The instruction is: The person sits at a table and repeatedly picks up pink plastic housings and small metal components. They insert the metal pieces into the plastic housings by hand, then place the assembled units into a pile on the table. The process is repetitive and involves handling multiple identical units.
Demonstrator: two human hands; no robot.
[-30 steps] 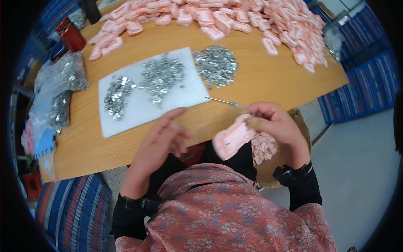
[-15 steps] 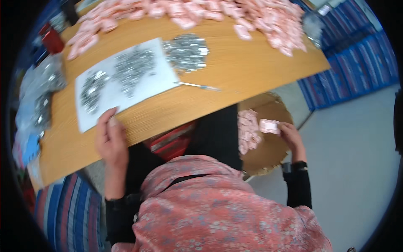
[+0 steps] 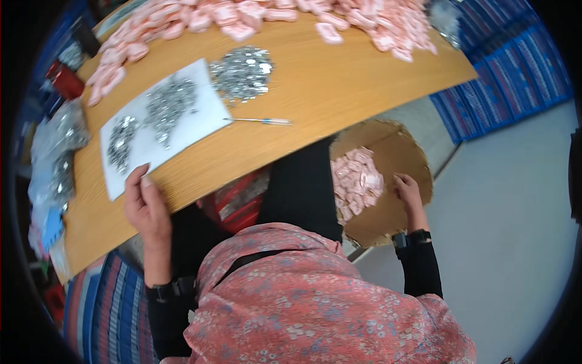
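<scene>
My right hand (image 3: 408, 191) is over the right side of a round-looking brown cardboard box (image 3: 397, 224), its fingers loosely bent and apart, with nothing seen in them. Beside it, a pile of flat pink pieces (image 3: 351, 188) fills the left of the box; one lies on top with a pale face up. My left hand (image 3: 148, 206) rests at the table's near edge, beside the lower corner of a white sheet (image 3: 188, 136). Its thumb and forefinger are pressed together; whatever they may hold is too small to make out. Small silvery pieces (image 3: 171, 103) lie in two groups on the sheet.
Another silvery heap (image 3: 242, 71) sits right of the sheet, near a thin pen-like tool (image 3: 260, 121). Many pink pieces (image 3: 236, 21) cover the far side of the wooden table (image 3: 339, 91). Clear plastic bags (image 3: 60, 145) and a red container (image 3: 65, 80) stand at left.
The pink piece in my right hand has been let go and now appears to lie on the pile in the box. The view has shifted slightly; my left hand stays at the table edge.
</scene>
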